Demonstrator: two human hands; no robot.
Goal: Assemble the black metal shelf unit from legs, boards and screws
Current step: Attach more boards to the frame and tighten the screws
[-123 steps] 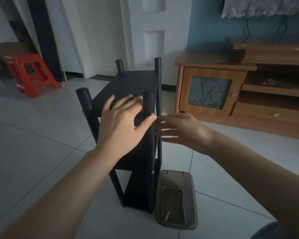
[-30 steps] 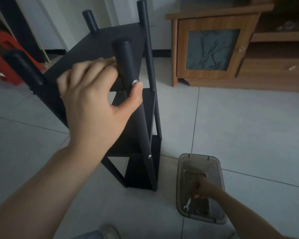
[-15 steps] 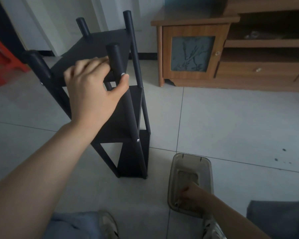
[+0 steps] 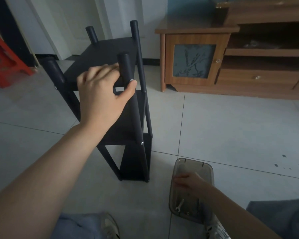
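1. Black metal shelf unit [image 4: 100, 54] with four round legs and flat boards stands upright on the pale grey tiled floor [image 4: 231, 128], its near right leg [image 4: 128, 87] rising above the top board.
2. Left hand [image 4: 100, 94] grips that leg just below the top board, fingers curled behind the tube and thumb pressed on its front, right beside a silver screw head [image 4: 131, 80].
3. A second silver screw [image 4: 141, 143] shows lower on the same leg, at the level of a lower board.
4. Right hand [image 4: 188, 183] reaches down into a smoky translucent plastic tray [image 4: 209, 171] lying on the floor just right of the shelf's foot; its fingers are curled downward inside the tray, and whether they hold anything cannot be told.
5. A small silver wrench [image 4: 179, 205] lies in the near end of the tray, apart from the hand.
6. A white sneaker [image 4: 110, 226] and another sneaker [image 4: 216, 228] show at the bottom edge, the second one partly under the tray.
7. A brown wooden cabinet [image 4: 193, 57] stands behind the shelf to the right, and a red plastic stool [image 4: 5, 61] sits at the far left.
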